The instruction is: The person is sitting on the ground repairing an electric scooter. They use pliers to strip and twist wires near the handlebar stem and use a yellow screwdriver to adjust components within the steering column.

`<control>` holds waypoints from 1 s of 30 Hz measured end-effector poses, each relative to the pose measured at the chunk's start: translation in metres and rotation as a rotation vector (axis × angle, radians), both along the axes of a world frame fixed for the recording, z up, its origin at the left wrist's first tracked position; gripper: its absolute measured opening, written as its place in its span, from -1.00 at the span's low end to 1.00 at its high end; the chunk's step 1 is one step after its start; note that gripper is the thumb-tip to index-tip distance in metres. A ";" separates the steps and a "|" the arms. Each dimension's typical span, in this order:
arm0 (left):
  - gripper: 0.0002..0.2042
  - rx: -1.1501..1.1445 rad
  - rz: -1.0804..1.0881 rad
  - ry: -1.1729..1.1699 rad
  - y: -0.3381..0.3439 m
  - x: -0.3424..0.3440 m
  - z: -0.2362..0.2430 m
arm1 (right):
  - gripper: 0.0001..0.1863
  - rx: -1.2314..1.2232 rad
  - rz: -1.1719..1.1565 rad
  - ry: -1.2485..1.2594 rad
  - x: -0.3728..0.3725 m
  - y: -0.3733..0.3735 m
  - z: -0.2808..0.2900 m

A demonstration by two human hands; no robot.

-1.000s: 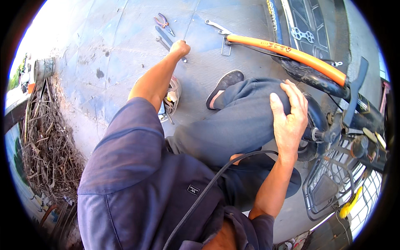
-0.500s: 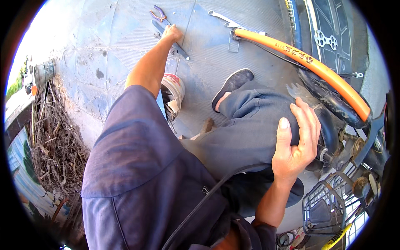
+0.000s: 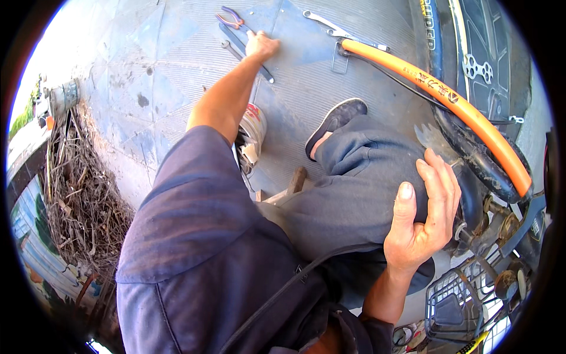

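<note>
The left hand [image 3: 262,46] is beside pliers [image 3: 232,19] on the floor [image 3: 188,65], its grip unclear; the right hand [image 3: 423,221] lies spread wide by the knee [image 3: 401,162].

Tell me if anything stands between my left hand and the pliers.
Nothing visible does: the pliers point nose-first at your left hand, though whether they touch can't be told. The dark bar lies beside the pliers and passes under your arm, not between.

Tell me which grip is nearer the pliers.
Left. The left grip is by the nose of the pliers; the right grip is much farther off, near the knee.
</note>
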State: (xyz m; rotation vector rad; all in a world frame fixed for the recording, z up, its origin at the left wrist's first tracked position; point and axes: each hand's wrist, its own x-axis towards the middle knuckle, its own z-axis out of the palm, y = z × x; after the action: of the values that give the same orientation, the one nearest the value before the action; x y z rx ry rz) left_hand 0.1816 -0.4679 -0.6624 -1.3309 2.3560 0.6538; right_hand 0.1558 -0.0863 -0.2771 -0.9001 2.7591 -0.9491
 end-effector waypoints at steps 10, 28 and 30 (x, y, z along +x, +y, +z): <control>-0.59 -0.282 -0.521 0.128 0.037 0.007 0.026 | -0.67 -0.035 -0.032 -0.004 0.000 -0.002 -0.003; -0.49 0.359 -0.316 0.336 0.084 0.011 0.043 | -0.73 -0.257 -0.202 0.157 0.015 0.009 0.016; -0.63 0.556 -0.119 0.452 0.127 -0.012 0.122 | -0.75 -0.263 -0.264 0.183 0.021 0.025 0.025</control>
State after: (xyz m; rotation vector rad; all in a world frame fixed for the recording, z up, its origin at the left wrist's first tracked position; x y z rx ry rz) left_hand 0.1692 -0.3405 -0.5405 -0.8508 2.2819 1.5628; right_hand 0.1764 -0.0613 -0.2524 -0.6939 3.0124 -1.3634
